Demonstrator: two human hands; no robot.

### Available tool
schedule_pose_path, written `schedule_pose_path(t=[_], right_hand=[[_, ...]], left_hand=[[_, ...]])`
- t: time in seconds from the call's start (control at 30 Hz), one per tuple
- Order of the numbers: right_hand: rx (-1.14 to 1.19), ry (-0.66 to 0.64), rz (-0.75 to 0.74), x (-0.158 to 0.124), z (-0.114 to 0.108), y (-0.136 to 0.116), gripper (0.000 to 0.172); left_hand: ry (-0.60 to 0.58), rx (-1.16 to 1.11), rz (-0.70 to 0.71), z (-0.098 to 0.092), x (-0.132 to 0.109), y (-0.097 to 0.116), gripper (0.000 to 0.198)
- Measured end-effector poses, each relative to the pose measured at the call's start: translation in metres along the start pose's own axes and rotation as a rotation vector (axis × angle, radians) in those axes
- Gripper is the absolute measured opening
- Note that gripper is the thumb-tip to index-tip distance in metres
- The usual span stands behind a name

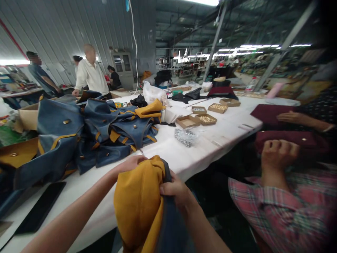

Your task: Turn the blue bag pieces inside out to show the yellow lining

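A bag with mustard-yellow lining and blue outer fabric (138,202) is bunched up at the near edge of the white table (184,154). My left hand (130,163) grips its top from the far side, fingers curled into the yellow fabric. My right hand (175,189) pinches the same bag at its right edge, thumb pressed over the blue and yellow seam. Both forearms reach in from the bottom of the view.
A heap of blue and yellow bags (86,135) covers the table's left. Small cardboard boxes of metal fittings (206,119) and a bag of hardware (185,136) lie mid-table. A dark phone (40,207) lies near left. A co-worker's hand (277,154) holds maroon material at right. People stand at back left.
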State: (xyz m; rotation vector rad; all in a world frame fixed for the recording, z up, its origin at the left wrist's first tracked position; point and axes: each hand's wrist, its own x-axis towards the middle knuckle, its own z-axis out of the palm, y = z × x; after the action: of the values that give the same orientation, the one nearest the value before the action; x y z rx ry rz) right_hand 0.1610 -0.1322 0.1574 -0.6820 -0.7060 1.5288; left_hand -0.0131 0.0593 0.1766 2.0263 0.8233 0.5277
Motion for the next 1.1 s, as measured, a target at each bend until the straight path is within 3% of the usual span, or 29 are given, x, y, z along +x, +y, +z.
schedule_pose_path(t=[0.1,0.13,0.17,0.2,0.27,0.3,0.33,0.37,0.43,0.5,0.6,0.73,0.83,0.93,1.1], right_hand=[[-0.072,0.141,-0.044,-0.002,-0.006,-0.013,0.055],[-0.107,0.201,-0.08,-0.001,-0.005,-0.017,0.053],[-0.143,0.246,-0.12,0.001,-0.003,-0.021,0.053],[-0.175,0.267,-0.151,0.003,0.0,-0.024,0.053],[-0.225,0.272,-0.199,0.01,0.008,-0.028,0.051],[-0.246,0.271,-0.227,0.012,0.012,-0.03,0.051],[-0.272,0.273,-0.257,0.015,0.015,-0.032,0.05],[-0.304,0.281,-0.286,0.016,0.018,-0.035,0.049],[-0.376,0.288,-0.317,0.016,0.022,-0.039,0.047],[-0.436,0.237,-0.289,0.012,0.024,-0.043,0.048],[-0.571,0.184,-0.297,0.003,0.021,-0.045,0.054],[-0.717,0.311,-0.301,-0.004,0.003,-0.033,0.052],[-0.435,0.317,-0.187,-0.003,-0.012,-0.017,0.047],[-0.146,0.299,-0.064,0.003,-0.019,-0.004,0.039],[0.135,0.363,-0.22,0.01,-0.02,-0.004,0.039]], left_hand=[[0.155,0.089,-0.029,-0.039,-0.006,0.014,0.072],[0.234,0.134,-0.024,-0.05,-0.011,0.025,0.074],[0.234,0.156,0.014,-0.057,-0.018,0.04,0.07],[0.199,0.157,0.064,-0.06,-0.026,0.055,0.063],[0.012,0.225,0.184,-0.049,-0.044,0.084,0.056],[-0.059,0.27,0.267,-0.038,-0.051,0.094,0.061],[-0.053,0.328,0.331,-0.025,-0.056,0.1,0.072],[-0.001,0.367,0.381,-0.012,-0.057,0.1,0.072],[0.076,0.377,0.447,0.007,-0.054,0.089,0.048],[0.14,0.349,0.516,0.013,-0.05,0.072,0.028],[0.188,0.319,0.616,0.009,-0.049,0.05,0.025],[0.167,0.271,0.583,-0.003,-0.052,0.043,0.023],[0.092,0.214,0.538,-0.008,-0.052,0.048,0.031],[0.091,0.14,0.456,-0.009,-0.048,0.06,0.043],[-0.056,0.127,0.388,0.004,-0.04,0.076,0.045]])
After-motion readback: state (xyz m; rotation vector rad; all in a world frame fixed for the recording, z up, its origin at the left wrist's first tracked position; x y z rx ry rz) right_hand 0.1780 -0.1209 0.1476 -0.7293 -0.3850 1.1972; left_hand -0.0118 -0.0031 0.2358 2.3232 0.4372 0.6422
